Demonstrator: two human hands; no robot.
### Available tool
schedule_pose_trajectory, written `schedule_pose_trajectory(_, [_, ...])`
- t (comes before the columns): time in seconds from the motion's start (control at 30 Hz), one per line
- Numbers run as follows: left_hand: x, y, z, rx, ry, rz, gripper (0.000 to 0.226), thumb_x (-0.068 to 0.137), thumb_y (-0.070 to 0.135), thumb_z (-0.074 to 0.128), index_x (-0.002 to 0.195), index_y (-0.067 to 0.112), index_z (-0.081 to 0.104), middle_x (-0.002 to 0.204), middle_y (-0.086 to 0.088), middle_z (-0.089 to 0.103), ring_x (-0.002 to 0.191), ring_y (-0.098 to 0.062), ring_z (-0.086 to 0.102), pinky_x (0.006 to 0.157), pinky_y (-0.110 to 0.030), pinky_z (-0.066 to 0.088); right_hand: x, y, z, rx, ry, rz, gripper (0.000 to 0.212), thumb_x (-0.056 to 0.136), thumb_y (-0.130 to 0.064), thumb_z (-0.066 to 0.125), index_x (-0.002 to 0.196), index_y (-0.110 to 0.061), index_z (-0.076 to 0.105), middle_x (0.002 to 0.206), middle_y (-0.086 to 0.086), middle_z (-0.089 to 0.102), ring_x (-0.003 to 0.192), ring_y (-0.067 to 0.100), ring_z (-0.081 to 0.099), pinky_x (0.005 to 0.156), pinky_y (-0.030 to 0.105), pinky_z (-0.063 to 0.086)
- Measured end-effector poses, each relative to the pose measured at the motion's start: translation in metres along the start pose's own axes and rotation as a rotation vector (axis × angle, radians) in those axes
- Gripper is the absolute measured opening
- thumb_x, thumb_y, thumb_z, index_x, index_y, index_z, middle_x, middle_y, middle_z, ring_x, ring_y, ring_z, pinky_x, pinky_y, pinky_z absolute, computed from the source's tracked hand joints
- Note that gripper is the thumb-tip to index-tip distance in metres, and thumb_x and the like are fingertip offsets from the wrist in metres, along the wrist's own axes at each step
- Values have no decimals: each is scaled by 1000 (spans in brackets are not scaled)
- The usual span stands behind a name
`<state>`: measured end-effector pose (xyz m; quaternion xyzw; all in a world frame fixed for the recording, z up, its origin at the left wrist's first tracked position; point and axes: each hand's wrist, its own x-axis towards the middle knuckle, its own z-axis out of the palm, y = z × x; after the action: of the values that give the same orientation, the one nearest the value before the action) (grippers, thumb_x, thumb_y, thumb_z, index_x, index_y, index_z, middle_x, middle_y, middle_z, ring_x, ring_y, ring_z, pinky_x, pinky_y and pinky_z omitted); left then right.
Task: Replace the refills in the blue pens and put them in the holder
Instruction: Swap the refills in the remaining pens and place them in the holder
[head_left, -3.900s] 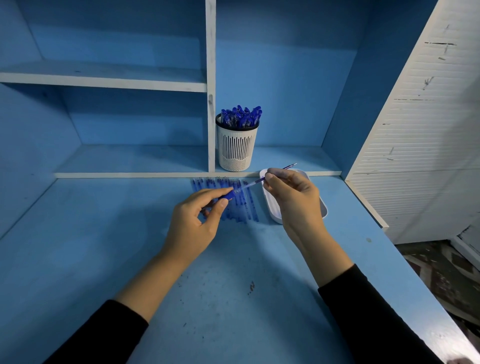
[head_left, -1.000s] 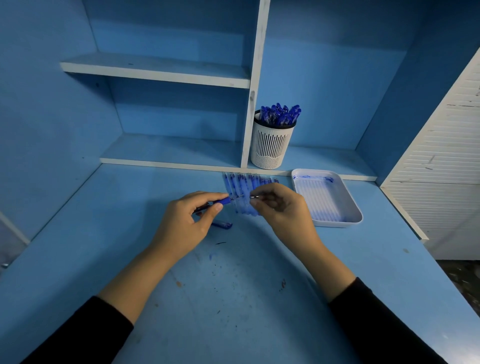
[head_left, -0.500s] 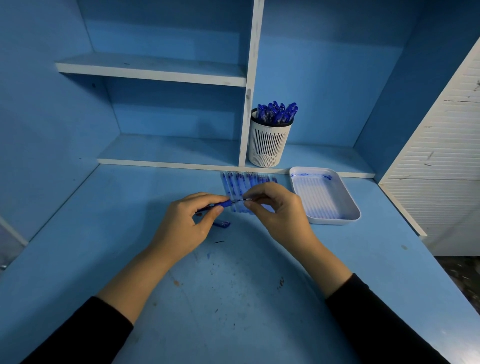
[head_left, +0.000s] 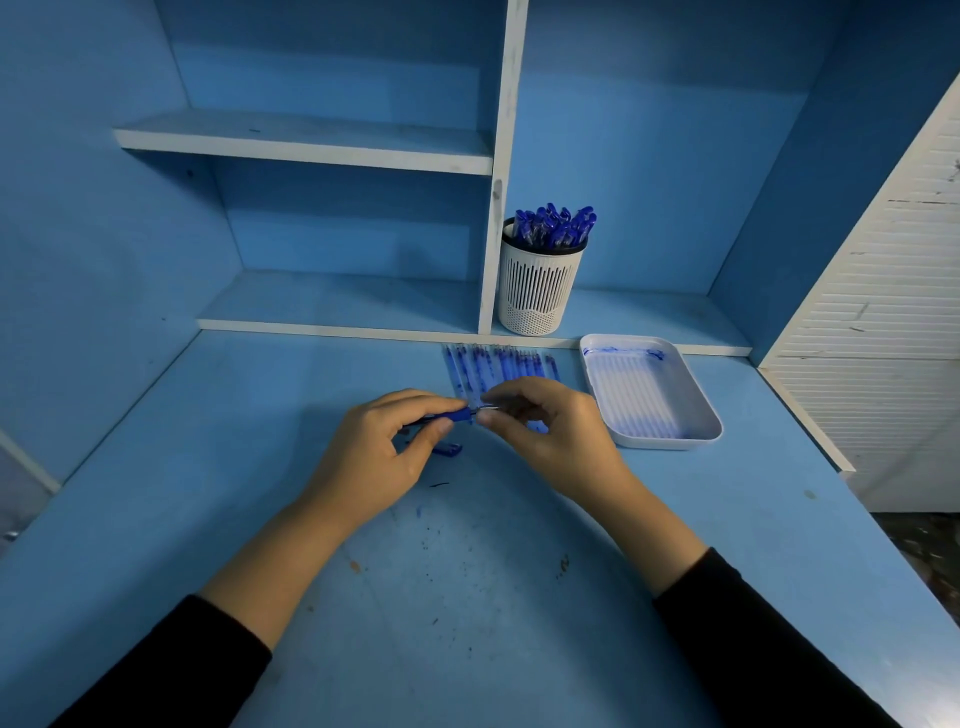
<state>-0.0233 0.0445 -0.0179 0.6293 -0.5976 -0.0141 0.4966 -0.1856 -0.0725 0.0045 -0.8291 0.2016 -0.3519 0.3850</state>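
Black sleeves at the near edge of the blue desk (head_left: 467, 623); left hand (head_left: 374, 457) pinched a blue pen (head_left: 451, 415) between thumb and curled fingers, just above the desk, and right hand (head_left: 550, 431) pinched the pen's silvery tip end with thumb and forefinger, other fingers curled. A loose blue piece (head_left: 448, 450) lay on the desk right under the left thumb. Behind the hands lay a row of refills (head_left: 491, 364), the white tray (head_left: 670, 441) sat to their right, and the white holder (head_left: 537, 291), full of blue pens, stood on the shelf beyond.
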Motion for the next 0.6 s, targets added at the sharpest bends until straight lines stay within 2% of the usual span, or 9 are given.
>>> schedule_pose_trajectory(0.1, [1,0,0,-1,13,-1,21,89,9,68,106,19,75,101,18,69,95,-2,66,84,-18,51,0,0,-2,48,-27,6,18,83,-4,71,99,-12,68,87,-6,67,80,4,64,79,15,50])
schedule_pose_trajectory(0.2, [0,1,-1,-7,16,2,22,89,9,68,107,20,75,102,18,70,96,-3,66,85,-18,51,1,1,-1,14,-23,18,7,85,-11,70,92,-13,70,83,-6,69,78,6,65,77,18,53])
schedule_pose_trajectory(0.27, [0,1,-1,-10,12,5,22,89,10,68,107,20,75,102,18,70,95,-4,66,84,-19,51,1,2,-2,46,-33,40,10,84,-14,72,94,-16,70,84,-5,70,79,7,66,79,20,53])
schedule_pose_trajectory(0.37, [0,1,-1,-5,11,3,21,89,10,68,107,19,75,101,18,70,95,-4,66,84,-21,52,1,2,-3,117,-48,42,20,84,-5,70,98,-18,67,91,-4,70,86,10,67,84,21,52])
schedule_pose_trajectory(0.5, [0,2,-1,-4,4,12,22,89,8,68,108,19,74,102,16,70,96,-5,66,85,-21,53,1,3,-2,74,-44,53,9,85,-15,71,94,-15,69,84,-5,71,80,8,67,79,20,53])
schedule_pose_trajectory(0.6, [0,2,-1,-6,8,11,21,89,10,68,107,18,75,101,16,70,95,-4,66,84,-21,53,0,2,-2,170,-54,77,22,82,-11,74,102,-13,66,90,1,71,84,13,67,83,23,54])
